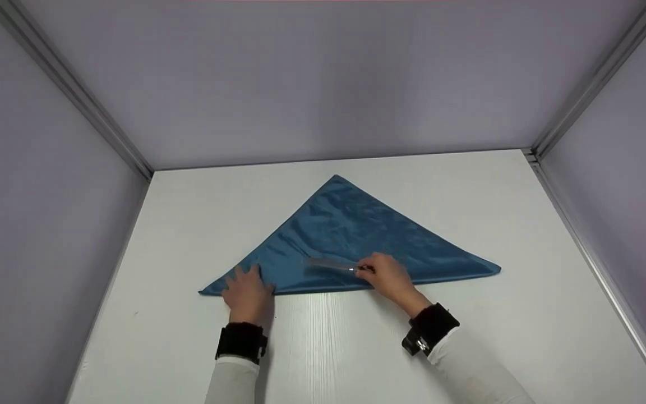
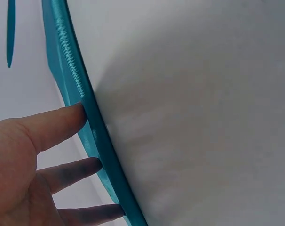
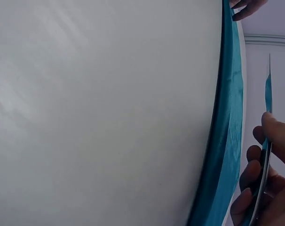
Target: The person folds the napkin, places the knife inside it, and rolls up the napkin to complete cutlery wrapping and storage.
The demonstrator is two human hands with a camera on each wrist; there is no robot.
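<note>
A blue satin cloth (image 1: 351,230), folded into a triangle, lies flat on the white table (image 1: 323,348) with its long folded edge towards me. My left hand (image 1: 248,280) rests flat with straight, spread fingers on the cloth near its left corner. In the left wrist view those fingers (image 2: 58,125) touch the cloth's edge (image 2: 72,80). My right hand (image 1: 369,270) pinches a thin clear ruler-like strip (image 1: 328,264) that lies on the cloth just above the folded edge. The right wrist view shows the strip (image 3: 263,179) edge-on between the fingers (image 3: 274,129), beside the cloth (image 3: 229,122).
Grey-lilac walls with aluminium corner rails (image 1: 98,120) enclose the table on the left, back and right. Bare white tabletop surrounds the cloth on all sides. Black wrist bands (image 1: 241,339) sit on both white sleeves.
</note>
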